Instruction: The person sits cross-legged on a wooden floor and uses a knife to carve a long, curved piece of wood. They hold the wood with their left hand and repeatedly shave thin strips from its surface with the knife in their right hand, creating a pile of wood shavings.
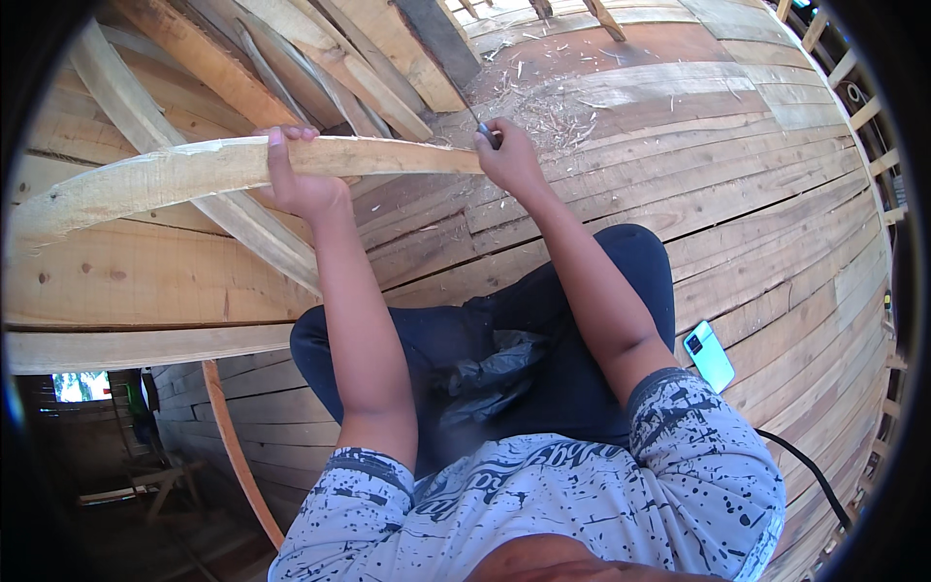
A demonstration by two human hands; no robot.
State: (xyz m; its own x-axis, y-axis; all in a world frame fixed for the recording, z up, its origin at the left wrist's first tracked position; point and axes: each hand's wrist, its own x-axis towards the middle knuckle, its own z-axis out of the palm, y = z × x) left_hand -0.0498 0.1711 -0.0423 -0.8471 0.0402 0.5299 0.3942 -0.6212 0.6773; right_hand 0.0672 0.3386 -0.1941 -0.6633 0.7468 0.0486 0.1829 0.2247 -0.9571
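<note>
A long curved wooden beam [194, 167] crosses the upper left, its narrow end reaching the middle of the view. My left hand [303, 184] is closed around the beam, with the thumb on the near side and fingertips over the top edge. At the narrow end, my right hand [509, 160] grips a slim tool [485, 131] with a blue-grey handle and a thin dark shaft pointing up and away. The exact kind of tool is too small to make out. The right hand touches or almost touches the beam's tip.
Stacked boards and offcuts [320, 58] lean at the upper left. Wood shavings [558, 121] litter the plank floor [601, 233] beyond the right hand. A light blue phone [710, 355] and a black cable [810, 466] lie at the right. An opening [145, 466] drops away at the lower left.
</note>
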